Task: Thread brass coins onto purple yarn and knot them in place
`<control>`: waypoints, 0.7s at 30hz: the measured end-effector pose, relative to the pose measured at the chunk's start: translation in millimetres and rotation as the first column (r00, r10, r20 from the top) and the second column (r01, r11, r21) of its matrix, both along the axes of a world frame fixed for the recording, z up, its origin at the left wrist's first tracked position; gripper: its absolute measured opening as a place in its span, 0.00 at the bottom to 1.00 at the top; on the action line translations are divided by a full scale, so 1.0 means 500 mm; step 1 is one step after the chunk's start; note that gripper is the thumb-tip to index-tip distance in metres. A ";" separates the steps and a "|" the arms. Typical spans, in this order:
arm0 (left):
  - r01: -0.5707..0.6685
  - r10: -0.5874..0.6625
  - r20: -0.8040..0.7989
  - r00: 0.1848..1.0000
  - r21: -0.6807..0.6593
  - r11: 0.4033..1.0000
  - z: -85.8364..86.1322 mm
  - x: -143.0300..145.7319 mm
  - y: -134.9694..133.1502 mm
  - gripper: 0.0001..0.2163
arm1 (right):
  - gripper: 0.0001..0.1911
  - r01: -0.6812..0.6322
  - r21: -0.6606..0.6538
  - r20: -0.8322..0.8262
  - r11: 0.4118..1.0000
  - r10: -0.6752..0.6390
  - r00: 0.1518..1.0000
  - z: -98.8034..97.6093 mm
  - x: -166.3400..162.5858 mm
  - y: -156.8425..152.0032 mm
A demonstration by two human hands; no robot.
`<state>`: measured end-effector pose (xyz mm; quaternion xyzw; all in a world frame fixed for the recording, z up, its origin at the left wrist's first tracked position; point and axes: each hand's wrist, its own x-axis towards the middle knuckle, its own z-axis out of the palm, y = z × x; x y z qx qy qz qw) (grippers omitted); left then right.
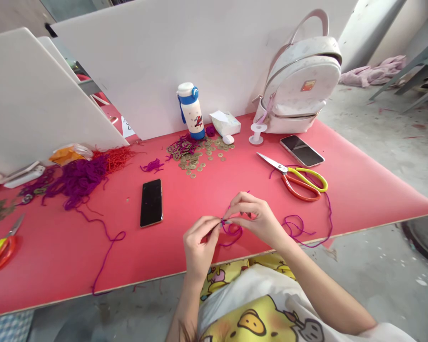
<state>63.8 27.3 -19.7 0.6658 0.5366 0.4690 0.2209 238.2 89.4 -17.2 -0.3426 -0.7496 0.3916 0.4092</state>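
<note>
My left hand [201, 239] and my right hand [251, 216] meet above the front of the red table, fingertips pinched together on a purple cord [236, 232]. A loop of that cord hangs below the fingers. What lies right at the pinch is too small to make out. To the right, another length of purple cord [330, 218] curls along the table edge, near scissors [301, 183] with one red and one yellow handle. A dark phone [151, 203] lies left of my hands.
Behind are a pile of holed coins [190, 164], a white-blue bottle [192, 111], a tissue pack [226, 123], a white spool [257, 134], a second phone [302, 150] and a backpack [299, 85]. Purple cords [80, 179] and more scissors [3, 249] lie left. White panels [164, 57] stand behind.
</note>
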 end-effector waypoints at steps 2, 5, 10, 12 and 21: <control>0.002 -0.001 -0.007 1.000 0.004 1.000 -0.001 -0.001 0.000 0.07 | 0.05 -0.009 0.009 0.007 1.000 0.009 1.000 0.001 0.000 0.000; 0.001 -0.001 -0.012 1.000 0.005 1.000 -0.002 -0.002 0.002 0.07 | 0.05 -0.035 0.019 0.038 0.999 0.034 0.999 0.005 0.000 0.003; 0.027 -0.027 -0.020 0.999 -0.016 1.000 0.000 -0.005 0.004 0.07 | 0.04 -0.094 -0.003 0.100 0.996 0.094 0.991 0.016 0.002 0.007; 0.039 -0.039 -0.020 0.999 -0.025 0.999 0.002 -0.006 0.005 0.07 | 0.04 -0.104 -0.009 0.135 0.995 0.104 0.985 0.022 0.003 0.008; 0.182 -0.172 0.076 0.982 -0.154 0.971 0.003 -0.015 0.012 0.08 | 0.02 -0.277 -0.173 0.098 0.945 0.296 0.950 0.026 0.015 0.030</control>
